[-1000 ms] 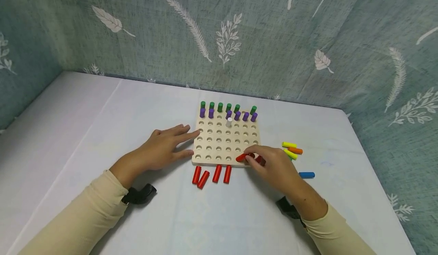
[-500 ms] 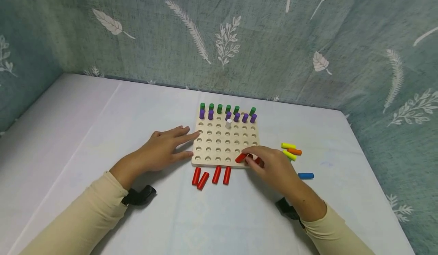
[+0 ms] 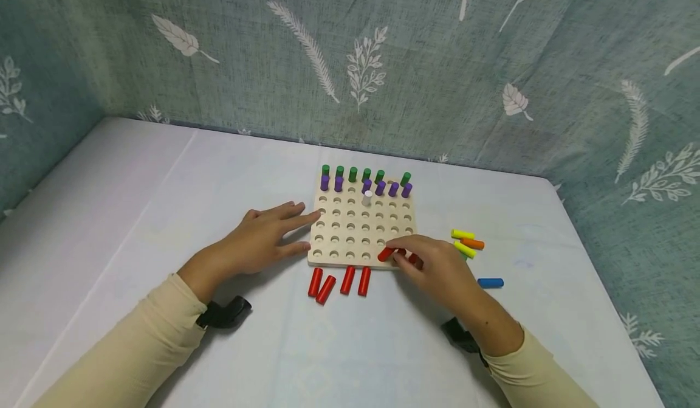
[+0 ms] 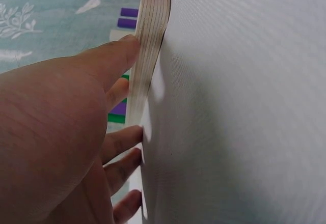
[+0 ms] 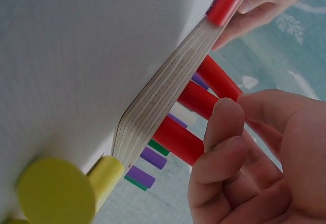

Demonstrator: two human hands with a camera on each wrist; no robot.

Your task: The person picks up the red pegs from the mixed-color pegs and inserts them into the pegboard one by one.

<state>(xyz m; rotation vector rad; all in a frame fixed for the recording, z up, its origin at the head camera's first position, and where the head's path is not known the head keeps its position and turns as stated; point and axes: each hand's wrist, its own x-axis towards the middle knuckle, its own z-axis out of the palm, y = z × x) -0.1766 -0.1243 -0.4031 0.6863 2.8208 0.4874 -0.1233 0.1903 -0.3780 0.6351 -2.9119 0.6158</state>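
A: Backdrop?
B: Grey-green fabric (image 3: 415, 73), white leaf and fern prints, behind the counter (image 3: 229, 177) and down both sides.
A: Counter surface?
B: White cloth (image 3: 339, 353), pale crease (image 3: 129, 231) slanting along the left part, faint bluish patches toward the front.
A: Light?
B: Soft, fairly even; counter's left side reads greyer, fabric darker at far left.

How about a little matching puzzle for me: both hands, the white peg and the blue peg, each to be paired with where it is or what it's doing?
1. White cylindrical peg
2. Left hand
3. Blue cylindrical peg
4. Right hand

A. Lying to the right of the pale wooden board with round holes
B. Pinching a red cylindrical peg
C. Standing in the board, in front of the purple cylindrical pegs
D. At the board's left edge

Pairs: 1-C, 2-D, 3-A, 4-B
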